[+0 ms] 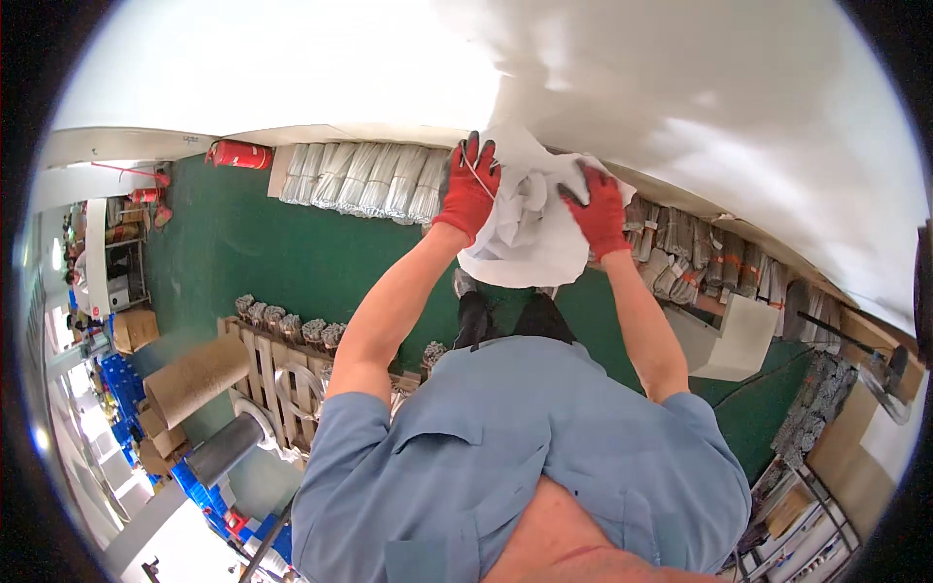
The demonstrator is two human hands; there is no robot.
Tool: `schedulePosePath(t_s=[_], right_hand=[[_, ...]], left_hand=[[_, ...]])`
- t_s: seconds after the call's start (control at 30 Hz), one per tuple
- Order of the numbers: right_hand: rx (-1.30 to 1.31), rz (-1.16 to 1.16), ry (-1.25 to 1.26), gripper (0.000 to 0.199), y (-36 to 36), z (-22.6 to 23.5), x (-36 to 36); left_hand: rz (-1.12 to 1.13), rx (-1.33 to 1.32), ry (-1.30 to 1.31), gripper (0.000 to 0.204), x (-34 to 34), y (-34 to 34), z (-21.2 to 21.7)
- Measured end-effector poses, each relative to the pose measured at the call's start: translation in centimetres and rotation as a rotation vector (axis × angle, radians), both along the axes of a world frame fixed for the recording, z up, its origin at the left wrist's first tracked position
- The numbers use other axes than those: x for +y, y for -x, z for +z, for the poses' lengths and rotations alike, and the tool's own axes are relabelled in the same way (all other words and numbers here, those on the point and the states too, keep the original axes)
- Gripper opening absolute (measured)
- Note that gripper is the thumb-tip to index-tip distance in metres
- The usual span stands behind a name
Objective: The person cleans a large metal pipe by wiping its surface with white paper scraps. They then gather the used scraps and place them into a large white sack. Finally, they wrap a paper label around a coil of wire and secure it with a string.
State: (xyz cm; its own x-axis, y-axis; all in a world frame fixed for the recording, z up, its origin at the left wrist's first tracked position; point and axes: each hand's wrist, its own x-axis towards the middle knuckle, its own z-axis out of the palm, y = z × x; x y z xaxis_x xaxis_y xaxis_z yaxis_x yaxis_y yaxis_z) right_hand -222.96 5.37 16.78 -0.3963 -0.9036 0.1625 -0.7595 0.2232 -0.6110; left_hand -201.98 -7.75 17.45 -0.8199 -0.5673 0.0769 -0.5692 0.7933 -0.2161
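A crumpled white sheet (520,257) is bunched in front of me, above my shoes; whether it is paper or film I cannot tell. Red gloves with dark fingertips cover both hands. My left hand (470,192) grips the sheet's left side, its fingers pointing away from me, and a thin pale strand crosses them. On the right side my right hand (599,209) takes hold of the folds with thumb and fingers apart. Part of its grip is hidden by the material.
Bundles of silvery strips (364,180) line the wall behind the sheet, with more bundles (700,253) to the right. A fire extinguisher (239,154) lies at the far left. A wooden pallet (267,364), a brown roll (194,381) and a pale box (743,335) stand on the green floor (233,243).
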Motion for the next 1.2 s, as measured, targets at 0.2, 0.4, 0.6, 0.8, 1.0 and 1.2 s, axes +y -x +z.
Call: schedulePosePath(t_s=[0.2, 0.4, 0.6, 0.8, 1.0, 1.2], right_hand=[[-0.523, 0.038, 0.104, 0.043, -6.5, 5.0, -2.2], [-0.585, 0.022, -0.020, 0.025, -4.2, -0.8, -4.0], [-0.696, -0.028, -0.021, 0.027, -1.9, -4.9, -3.4], [-0.519, -0.044, -0.240, 0.031, 1.4, -10.8, -2.3], [-0.290, 0.176, -0.741, 0.046, 3.4, -11.3, -2.8], [0.125, 0.269, -0.532, 0.034, 5.5, -6.1, -4.2]], left_hand=[[0.120, 0.178, -0.244, 0.036, 0.6, 1.4, -7.6], [-0.005, 0.154, -0.367, 0.033, 2.1, 4.7, -6.7], [-0.042, -0.263, -0.211, 0.031, 2.0, 4.6, 1.0], [-0.018, 0.568, -0.562, 0.049, 1.7, 2.3, 6.5], [0.539, 1.129, -0.782, 0.053, 5.6, -3.9, 9.1], [0.746, 1.131, -0.843, 0.044, 11.0, -8.8, 8.5]])
